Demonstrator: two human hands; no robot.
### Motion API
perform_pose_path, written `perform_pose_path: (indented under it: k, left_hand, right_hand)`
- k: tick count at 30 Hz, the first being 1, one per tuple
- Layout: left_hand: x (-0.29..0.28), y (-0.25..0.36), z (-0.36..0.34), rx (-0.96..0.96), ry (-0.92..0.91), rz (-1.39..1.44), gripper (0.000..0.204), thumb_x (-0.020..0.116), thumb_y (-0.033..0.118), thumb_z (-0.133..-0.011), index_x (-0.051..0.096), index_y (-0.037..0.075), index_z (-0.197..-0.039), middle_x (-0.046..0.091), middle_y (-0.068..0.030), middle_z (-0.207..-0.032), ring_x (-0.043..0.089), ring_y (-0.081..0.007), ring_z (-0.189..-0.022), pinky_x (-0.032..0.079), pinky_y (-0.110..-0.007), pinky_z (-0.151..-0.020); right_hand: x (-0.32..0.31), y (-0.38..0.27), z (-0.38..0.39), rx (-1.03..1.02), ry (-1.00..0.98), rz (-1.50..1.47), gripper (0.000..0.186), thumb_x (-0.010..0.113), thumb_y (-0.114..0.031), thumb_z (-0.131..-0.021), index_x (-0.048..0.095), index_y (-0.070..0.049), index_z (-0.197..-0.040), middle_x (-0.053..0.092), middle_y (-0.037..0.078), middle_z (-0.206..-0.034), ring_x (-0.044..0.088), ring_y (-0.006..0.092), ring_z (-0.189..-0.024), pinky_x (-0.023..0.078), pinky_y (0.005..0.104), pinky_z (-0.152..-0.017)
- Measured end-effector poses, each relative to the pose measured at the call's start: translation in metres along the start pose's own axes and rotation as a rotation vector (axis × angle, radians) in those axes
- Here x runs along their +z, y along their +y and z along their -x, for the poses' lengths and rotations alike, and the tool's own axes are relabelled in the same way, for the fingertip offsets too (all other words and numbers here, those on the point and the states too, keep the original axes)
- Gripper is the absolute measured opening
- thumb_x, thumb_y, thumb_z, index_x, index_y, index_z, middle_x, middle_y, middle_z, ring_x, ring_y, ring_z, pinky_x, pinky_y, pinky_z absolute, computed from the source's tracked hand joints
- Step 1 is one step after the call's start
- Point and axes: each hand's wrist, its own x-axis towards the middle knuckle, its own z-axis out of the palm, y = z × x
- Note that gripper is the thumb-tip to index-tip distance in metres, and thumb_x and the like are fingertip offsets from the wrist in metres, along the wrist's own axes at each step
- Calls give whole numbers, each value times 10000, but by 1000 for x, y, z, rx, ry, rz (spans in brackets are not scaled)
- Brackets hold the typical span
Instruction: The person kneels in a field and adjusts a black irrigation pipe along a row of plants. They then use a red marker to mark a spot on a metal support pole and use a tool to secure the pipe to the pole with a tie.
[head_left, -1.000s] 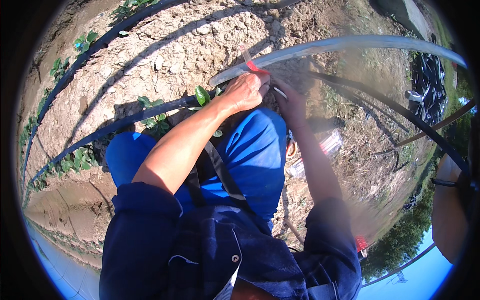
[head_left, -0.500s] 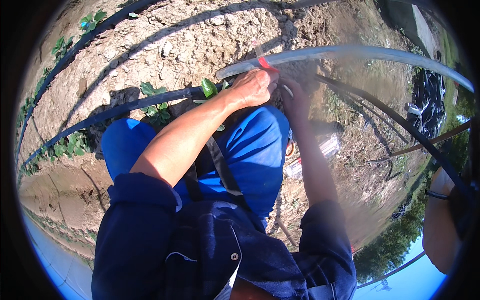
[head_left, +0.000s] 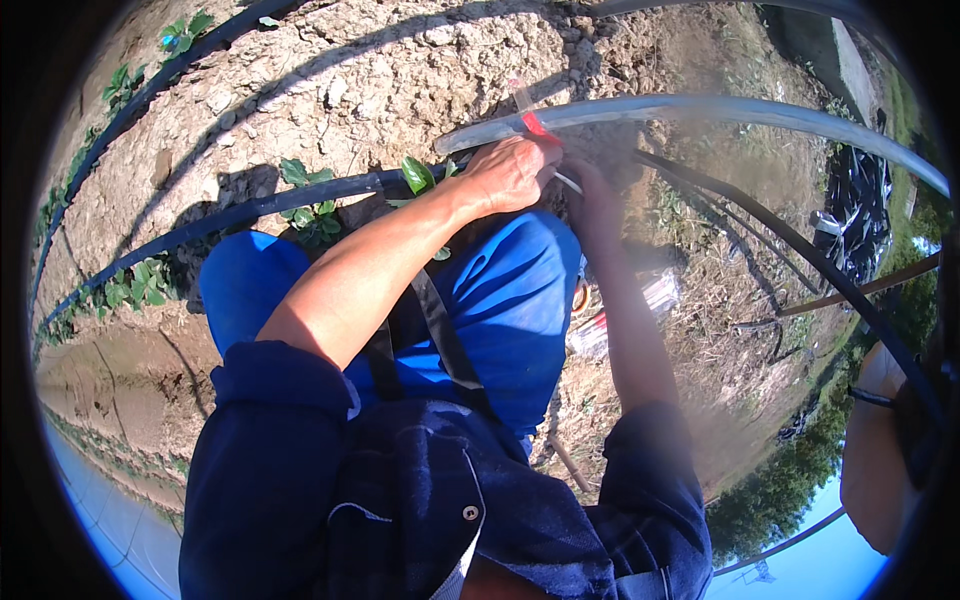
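My left hand (head_left: 510,172) is closed on a red strip (head_left: 535,126) at the underside of a grey curved pipe (head_left: 700,108), near its left end. A clear piece of the strip sticks up above the pipe. My right hand (head_left: 595,205), partly blurred and behind the left, holds a thin white stick (head_left: 568,182) in closed fingers. A black hose (head_left: 250,208) runs below the pipe among green plants (head_left: 415,175). My knees in blue trousers are beneath my arms.
Dry clods of soil (head_left: 330,70) lie around. A clear packet (head_left: 650,300) rests beside my right leg. Other dark pipes (head_left: 820,260) cross at the right, near crumpled black plastic (head_left: 855,210). A person's bare limb or body part (head_left: 870,450) shows at the right edge.
The pipe, ground and both hands sit a little lower and further right in the picture than a second ago. Both hands keep their holds at the red strip and white stick.
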Motion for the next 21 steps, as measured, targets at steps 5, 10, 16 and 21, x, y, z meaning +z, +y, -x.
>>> perform_pose_path:
  k: [5,10,16,21]
  left_hand:
    - [12,-9,-1,106,115,41,157,553,11,-711,620,-38,-843,626,-293,-785,627,-473,-808,502,-517,-683]
    - [10,-9,-1,58,70,-17,203,532,18,-733,649,6,-899,656,-264,-845,646,-432,-869,516,-509,-732]
    - [-1,2,2,57,29,34,293,531,-34,-704,610,-13,-986,650,-278,-893,622,-473,-924,513,-513,-758]
    - [18,-15,-2,137,116,37,319,525,-65,-755,598,4,-1058,663,-254,-978,620,-462,-986,512,-495,-787]
  right_hand:
    - [3,-1,-1,0,-5,26,330,643,-99,-830,617,-130,-1158,707,121,-1002,697,330,-836,565,405,-707]
    - [0,-4,-5,-49,-60,42,340,638,-100,-834,610,-127,-1172,708,118,-982,700,327,-828,567,406,-700]
    - [-1,-3,-8,-89,-83,82,344,630,-94,-832,603,-109,-1175,703,117,-979,696,334,-806,567,414,-678]
    - [-7,-11,-11,42,-148,-25,408,642,-89,-831,591,-93,-1235,691,144,-1072,699,337,-830,567,396,-715]
